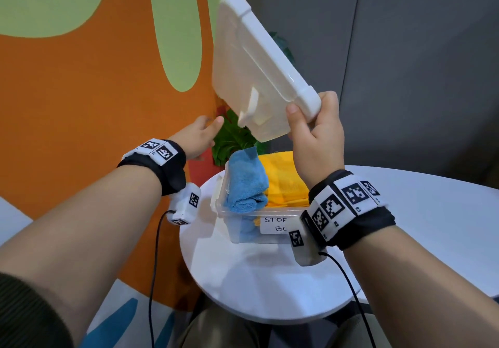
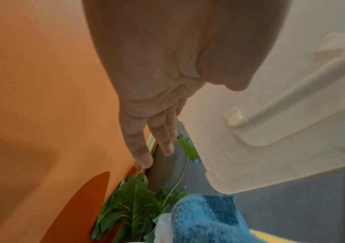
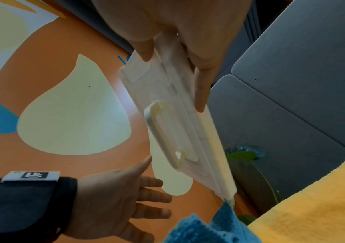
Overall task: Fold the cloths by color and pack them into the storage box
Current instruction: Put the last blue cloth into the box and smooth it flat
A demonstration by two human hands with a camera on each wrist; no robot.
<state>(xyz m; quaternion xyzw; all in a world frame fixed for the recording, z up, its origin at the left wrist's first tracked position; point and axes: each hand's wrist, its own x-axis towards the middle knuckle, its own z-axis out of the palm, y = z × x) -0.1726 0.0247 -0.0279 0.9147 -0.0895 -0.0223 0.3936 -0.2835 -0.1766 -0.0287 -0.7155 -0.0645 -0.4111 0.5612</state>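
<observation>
I see a round white table [image 1: 270, 288] below me, its glossy top reaching from about 6 o'clock out past 3 o'clock; on it, toward 12 o'clock and close to the far edge, stands a clear plastic storage box [image 1: 243, 228] with a white handwritten label [image 1: 274, 224] on its near wall; I can read only part of that label; the box rests flat on the tabletop; around it I see nothing but bare white surface with soft reflections.

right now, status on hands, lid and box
Right hand grips lid, tilted above storage box. Left hand open, off the lid. Blue cloth and yellow cloth stand above the rim.
</observation>
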